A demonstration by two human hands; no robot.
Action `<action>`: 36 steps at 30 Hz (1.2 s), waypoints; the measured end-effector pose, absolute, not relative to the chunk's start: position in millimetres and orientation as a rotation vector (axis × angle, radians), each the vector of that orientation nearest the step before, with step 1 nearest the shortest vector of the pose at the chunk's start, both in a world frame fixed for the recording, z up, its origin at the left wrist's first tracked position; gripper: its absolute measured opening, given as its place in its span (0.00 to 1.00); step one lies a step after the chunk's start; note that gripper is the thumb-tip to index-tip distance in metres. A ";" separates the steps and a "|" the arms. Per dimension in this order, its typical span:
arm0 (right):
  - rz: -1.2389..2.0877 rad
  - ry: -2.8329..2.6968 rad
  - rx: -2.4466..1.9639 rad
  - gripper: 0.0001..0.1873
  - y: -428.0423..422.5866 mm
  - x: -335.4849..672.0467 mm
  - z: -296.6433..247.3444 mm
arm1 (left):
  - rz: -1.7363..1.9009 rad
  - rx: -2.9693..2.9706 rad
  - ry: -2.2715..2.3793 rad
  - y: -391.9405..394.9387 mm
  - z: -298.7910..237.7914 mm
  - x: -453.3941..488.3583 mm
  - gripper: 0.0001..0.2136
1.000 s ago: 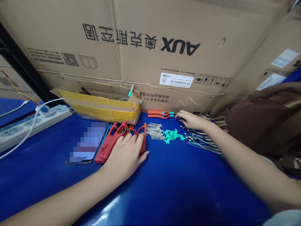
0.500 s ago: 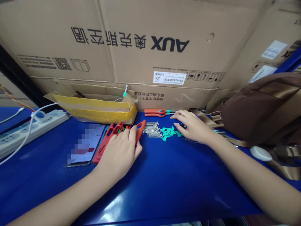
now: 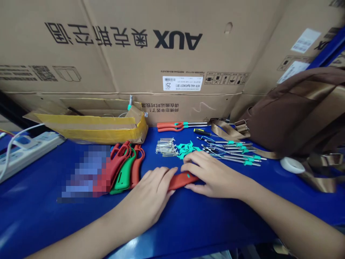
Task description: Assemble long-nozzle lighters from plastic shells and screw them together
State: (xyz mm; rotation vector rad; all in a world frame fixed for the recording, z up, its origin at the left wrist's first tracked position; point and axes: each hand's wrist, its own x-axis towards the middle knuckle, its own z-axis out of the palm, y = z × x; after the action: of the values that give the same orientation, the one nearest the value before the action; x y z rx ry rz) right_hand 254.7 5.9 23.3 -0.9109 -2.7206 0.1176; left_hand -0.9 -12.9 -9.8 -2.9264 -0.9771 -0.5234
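A red lighter handle [image 3: 180, 181] lies crosswise between my two hands, just above the blue table. My left hand [image 3: 149, 196] is closed on its left end, and my right hand [image 3: 212, 176] grips the right end, where a small green piece shows. Left of my hands are more lighter handles, some red [image 3: 115, 163] and one green [image 3: 125, 174]. Small metal pieces [image 3: 165, 147] lie in a pile just beyond, with green plastic triggers [image 3: 187, 147] beside them. Several metal lighter tubes with wires and green collars [image 3: 229, 147] lie past my right hand.
Two red lighters with metal tubes [image 3: 172, 126] lie at the back, near a screwdriver [image 3: 202, 132]. A yellow-taped cardboard box [image 3: 91, 126] and a power strip [image 3: 32, 145] are on the left. At right sit a brown bag [image 3: 291, 111] and a white roll [image 3: 292, 165].
My left hand has moved right from the handles, bringing a red one. My right hand has come back toward me from the tubes and now holds its other end. The view has shifted.
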 end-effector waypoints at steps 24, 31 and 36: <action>0.615 -2.511 -1.309 0.19 -5.4 244.8 7.3 | -0.677 -3.280 -1.304 -6.0 -16.6 5.1 0.08; 0.419 -2.581 -1.165 0.17 -2.8 244.8 11.5 | -0.654 -3.240 -1.307 -4.8 -14.7 2.9 0.10; 0.202 -2.795 -1.051 0.07 1.9 250.8 16.8 | -0.635 -3.238 -1.303 -3.1 -16.1 -0.5 0.12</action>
State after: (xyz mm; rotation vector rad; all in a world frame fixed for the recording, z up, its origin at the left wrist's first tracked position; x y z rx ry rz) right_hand 250.8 1.9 16.8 -1.0508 -2.7951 0.2018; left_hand -0.5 -3.1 -16.1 -3.2384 -1.3031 -0.6351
